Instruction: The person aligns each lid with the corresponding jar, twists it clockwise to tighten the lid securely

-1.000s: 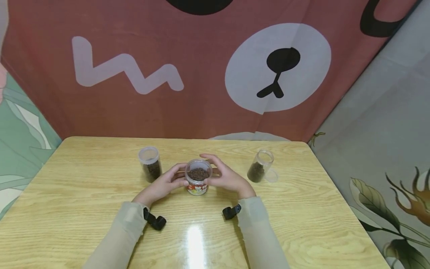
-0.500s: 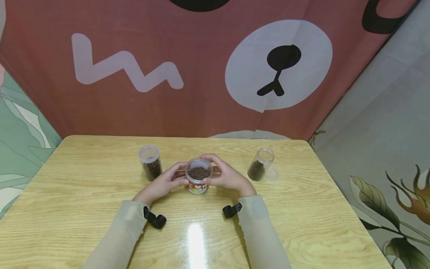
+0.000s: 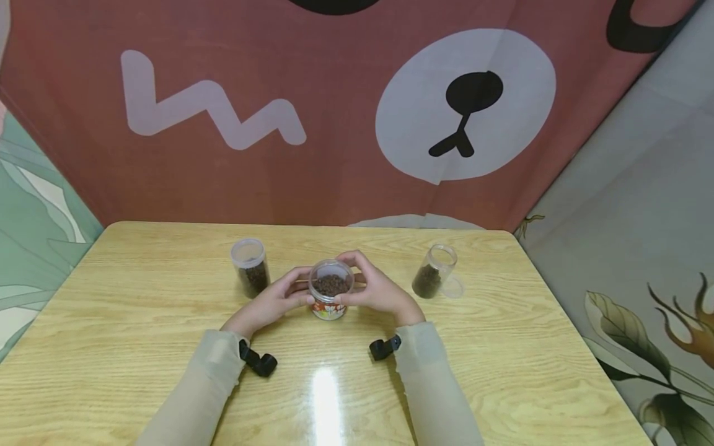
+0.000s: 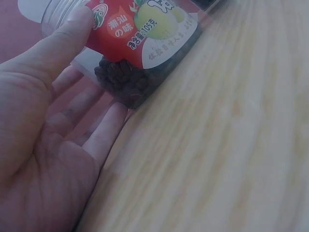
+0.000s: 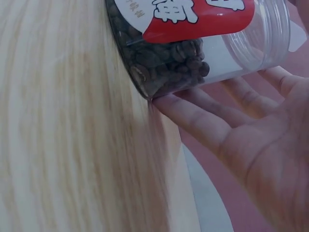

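Note:
A clear, open-topped plastic jar (image 3: 329, 308) with a red label stands at mid-table in the head view. Dark brown bean-like pieces (image 5: 164, 63) fill its lower part. My left hand (image 3: 269, 306) holds the jar's left side, thumb (image 4: 67, 41) at the front near the rim and fingers reaching behind and low on the wall. From the other side my right hand (image 3: 383, 294) grips it, thumb in front and fingers round the back. In the right wrist view, one finger (image 5: 193, 113) touches the jar's base edge. Parts of the fingers are hidden behind the jar.
Behind my left hand stands a taller clear jar (image 3: 253, 275) with dark contents. A second tall jar (image 3: 428, 280), partly filled with dark pieces, stands to the right, a clear round lid (image 3: 453, 287) beside it. The wooden table (image 3: 167, 297) ends at a printed cloth (image 3: 223, 186).
The head view has tilted slightly, so the scene sits a little higher in the frame. Both hands stay on the jar, which has not visibly moved on the table.

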Motion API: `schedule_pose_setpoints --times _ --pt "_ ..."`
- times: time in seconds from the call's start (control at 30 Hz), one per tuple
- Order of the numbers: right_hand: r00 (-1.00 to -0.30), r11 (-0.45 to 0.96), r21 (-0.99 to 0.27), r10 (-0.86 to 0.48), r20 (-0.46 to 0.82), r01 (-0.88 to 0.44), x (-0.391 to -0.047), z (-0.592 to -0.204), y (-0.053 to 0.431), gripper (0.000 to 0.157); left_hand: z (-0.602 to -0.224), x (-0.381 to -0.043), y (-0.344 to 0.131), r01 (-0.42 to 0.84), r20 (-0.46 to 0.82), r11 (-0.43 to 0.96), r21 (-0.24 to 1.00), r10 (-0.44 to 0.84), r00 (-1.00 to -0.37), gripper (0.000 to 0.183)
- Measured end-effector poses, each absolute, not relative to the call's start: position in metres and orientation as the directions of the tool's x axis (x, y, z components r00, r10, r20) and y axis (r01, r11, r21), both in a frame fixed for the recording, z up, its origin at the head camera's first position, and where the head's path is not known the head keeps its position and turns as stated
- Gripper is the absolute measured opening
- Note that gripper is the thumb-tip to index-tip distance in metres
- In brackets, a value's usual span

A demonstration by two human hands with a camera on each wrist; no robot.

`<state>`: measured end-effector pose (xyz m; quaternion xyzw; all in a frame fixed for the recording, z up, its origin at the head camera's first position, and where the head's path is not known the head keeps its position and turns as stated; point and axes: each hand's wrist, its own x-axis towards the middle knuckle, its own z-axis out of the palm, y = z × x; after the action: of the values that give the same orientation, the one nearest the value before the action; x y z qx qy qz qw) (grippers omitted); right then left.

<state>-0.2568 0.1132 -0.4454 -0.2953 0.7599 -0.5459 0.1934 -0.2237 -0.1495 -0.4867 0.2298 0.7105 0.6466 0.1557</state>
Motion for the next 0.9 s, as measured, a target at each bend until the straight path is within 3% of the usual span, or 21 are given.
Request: schedule_pose_setpoints --times 0.17,0.43,0.9 --pt "-0.727 0.208 -0.949 -0.686 0.03 -0.235 -0.2574 -0.4456 0.1156 0.079 -0.4865 -0.2238 -0.1501 0.124 0.08 0.048 0.991 0.531 -0.843 0.06" --pt "-0.684 0.148 -0.963 -0.728 0.049 -0.225 -0.2575 -0.4466 0.1156 0.074 -0.4875 -0.2232 -0.1502 0.106 0.071 0.034 0.994 0.538 -0.84 0.061" --pt "-0.742 0.203 -0.947 -0.668 0.051 -0.247 -0.2551 -0.4448 0.1125 0.07 -0.4869 -0.2217 -0.1507 0.14 0.096 0.045 0.989 0.527 -0.844 0.061"
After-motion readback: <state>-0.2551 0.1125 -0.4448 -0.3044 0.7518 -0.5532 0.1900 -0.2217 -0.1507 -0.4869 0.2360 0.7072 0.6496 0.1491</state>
